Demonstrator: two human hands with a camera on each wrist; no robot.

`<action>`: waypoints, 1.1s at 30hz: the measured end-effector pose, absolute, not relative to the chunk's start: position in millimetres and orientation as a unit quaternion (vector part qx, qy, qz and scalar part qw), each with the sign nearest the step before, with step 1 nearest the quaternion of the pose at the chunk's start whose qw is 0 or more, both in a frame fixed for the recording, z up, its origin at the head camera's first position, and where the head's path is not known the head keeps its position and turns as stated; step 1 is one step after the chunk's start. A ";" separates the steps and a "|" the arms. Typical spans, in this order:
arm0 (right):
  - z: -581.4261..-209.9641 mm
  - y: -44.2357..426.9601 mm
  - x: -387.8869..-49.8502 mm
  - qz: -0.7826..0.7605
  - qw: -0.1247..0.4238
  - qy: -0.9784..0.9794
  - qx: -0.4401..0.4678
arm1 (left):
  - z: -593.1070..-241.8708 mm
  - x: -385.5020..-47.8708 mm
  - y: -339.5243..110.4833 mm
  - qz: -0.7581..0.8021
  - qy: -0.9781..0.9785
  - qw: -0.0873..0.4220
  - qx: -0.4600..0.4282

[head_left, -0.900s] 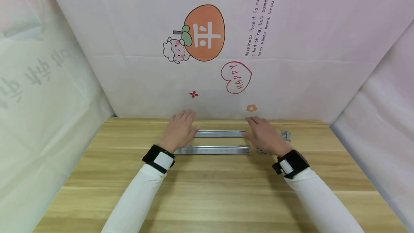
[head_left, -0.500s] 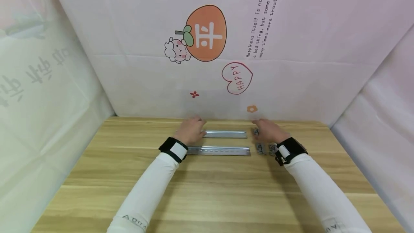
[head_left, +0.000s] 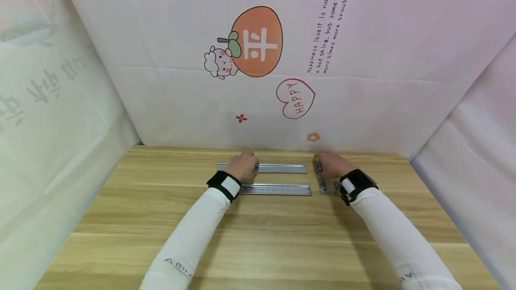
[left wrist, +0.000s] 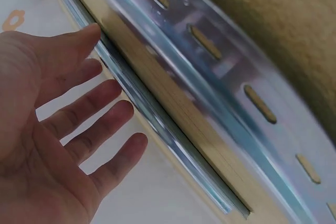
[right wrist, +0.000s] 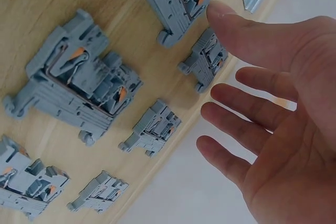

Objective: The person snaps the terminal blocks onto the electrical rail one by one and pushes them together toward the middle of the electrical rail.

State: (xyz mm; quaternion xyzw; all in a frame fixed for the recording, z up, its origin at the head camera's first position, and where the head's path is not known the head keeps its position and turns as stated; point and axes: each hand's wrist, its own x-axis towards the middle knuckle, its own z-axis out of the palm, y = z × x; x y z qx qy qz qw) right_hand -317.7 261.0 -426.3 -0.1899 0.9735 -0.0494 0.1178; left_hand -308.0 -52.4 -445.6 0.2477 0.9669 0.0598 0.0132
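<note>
Metal rails [head_left: 282, 168], silvery and narrow

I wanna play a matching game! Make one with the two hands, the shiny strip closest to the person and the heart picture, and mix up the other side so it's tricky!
Column one
1. Left hand
2. Right hand
3. Near metal strip
4. Heart drawing

Column two
A. Silvery, with a row of slots
B. Fingers close to the gray blocks
C. Red outline, with HAPPY written inside
D. Fingers close to the far metal strip

Right pairs: 1-D, 2-B, 3-A, 4-C
</note>
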 end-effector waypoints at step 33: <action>-426.6 250.1 -326.0 -0.019 0.091 0.976 -0.197 | -442.2 -306.4 -43.8 0.103 0.974 0.032 0.197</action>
